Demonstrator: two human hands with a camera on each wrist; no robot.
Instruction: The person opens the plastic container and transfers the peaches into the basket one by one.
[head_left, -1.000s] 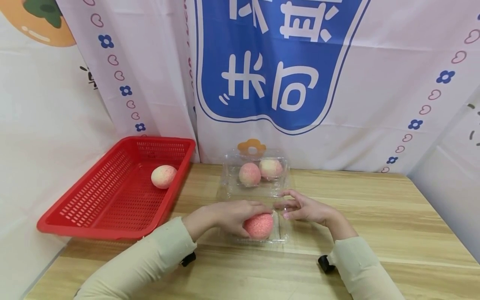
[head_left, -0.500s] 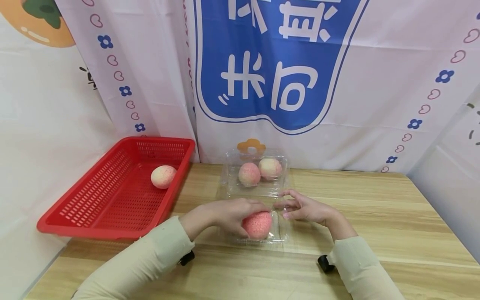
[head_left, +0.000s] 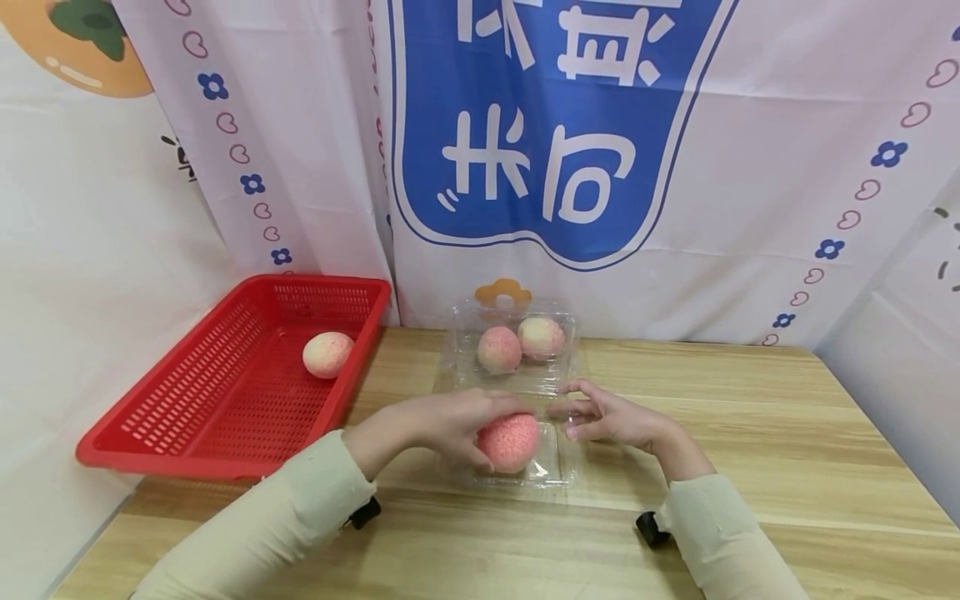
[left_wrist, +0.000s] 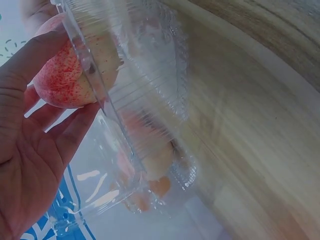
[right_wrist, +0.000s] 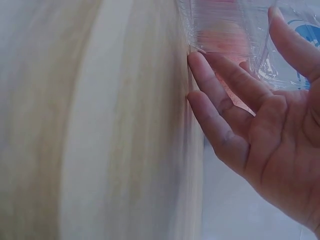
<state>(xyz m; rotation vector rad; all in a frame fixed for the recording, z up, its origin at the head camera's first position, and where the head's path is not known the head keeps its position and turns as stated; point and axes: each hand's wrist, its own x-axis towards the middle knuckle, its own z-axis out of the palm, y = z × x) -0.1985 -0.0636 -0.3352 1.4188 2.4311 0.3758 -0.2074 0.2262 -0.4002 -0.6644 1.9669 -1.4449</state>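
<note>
Left grip pinching speckled round peach over clear plastic clamshell.
Right grip loosely spread at clamshell edge; two peaches beyond grips in far half; perforated red basket left of grips.

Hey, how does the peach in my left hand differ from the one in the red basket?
In the head view, the held peach looks mostly pink, the basket peach mostly cream. Your left hand grips the held peach; the basket peach lies untouched in the red basket. Both are rounded.
</note>
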